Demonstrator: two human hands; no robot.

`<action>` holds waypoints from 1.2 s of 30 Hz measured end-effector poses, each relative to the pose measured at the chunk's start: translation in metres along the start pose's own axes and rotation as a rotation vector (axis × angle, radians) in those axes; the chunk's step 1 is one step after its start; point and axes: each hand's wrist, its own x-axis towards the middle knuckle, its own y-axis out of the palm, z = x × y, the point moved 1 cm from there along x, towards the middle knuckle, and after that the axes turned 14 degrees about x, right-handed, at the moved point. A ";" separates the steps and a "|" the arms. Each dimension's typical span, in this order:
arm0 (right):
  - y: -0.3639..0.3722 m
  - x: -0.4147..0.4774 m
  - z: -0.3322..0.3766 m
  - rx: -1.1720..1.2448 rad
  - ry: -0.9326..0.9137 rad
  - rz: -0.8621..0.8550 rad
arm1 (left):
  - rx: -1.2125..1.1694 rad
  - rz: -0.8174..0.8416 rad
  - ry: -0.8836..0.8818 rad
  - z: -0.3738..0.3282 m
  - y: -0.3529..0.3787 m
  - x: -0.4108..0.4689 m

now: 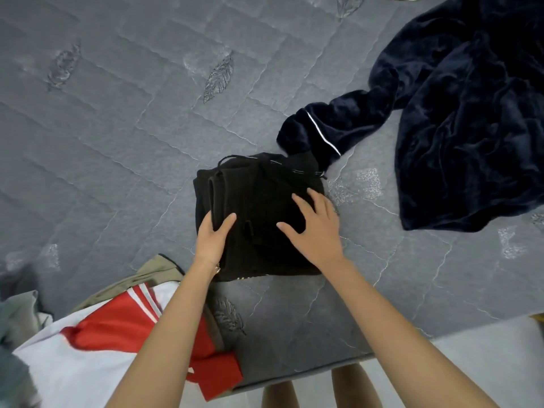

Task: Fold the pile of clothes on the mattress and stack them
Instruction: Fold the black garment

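Observation:
A black garment [259, 201] lies folded into a compact square on the grey quilted mattress [117, 119], a drawstring trailing from its far edge. My left hand [213, 235] grips the bundle's near left edge, thumb on top and fingers tucked under the fold. My right hand [313, 223] lies flat on the right half of the bundle with its fingers spread. A dark navy velvet garment [459, 128] with white piping on the cuff sprawls unfolded at the right, its sleeve touching the bundle's far corner.
At the near left lies a heap with a white and red garment [97, 343] over a khaki one [153, 269] and grey-green cloth [17, 316]. The mattress's front edge [323, 368] runs close below my arms, with pale floor beyond.

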 end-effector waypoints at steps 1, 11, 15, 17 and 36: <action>-0.001 0.004 -0.004 -0.073 0.036 0.034 | 0.024 -0.030 0.003 0.005 -0.008 0.003; 0.014 0.027 -0.020 -0.220 0.053 0.136 | 0.788 -0.496 0.348 0.010 0.001 -0.001; 0.017 0.058 -0.007 -0.214 -0.153 0.053 | 1.305 -0.148 0.561 0.031 0.036 0.001; 0.021 0.079 0.000 -0.249 -0.209 0.121 | 1.380 -0.072 0.523 0.044 0.039 0.011; 0.037 0.134 0.044 -0.158 0.101 0.654 | -0.074 -0.538 -0.408 0.052 0.040 -0.046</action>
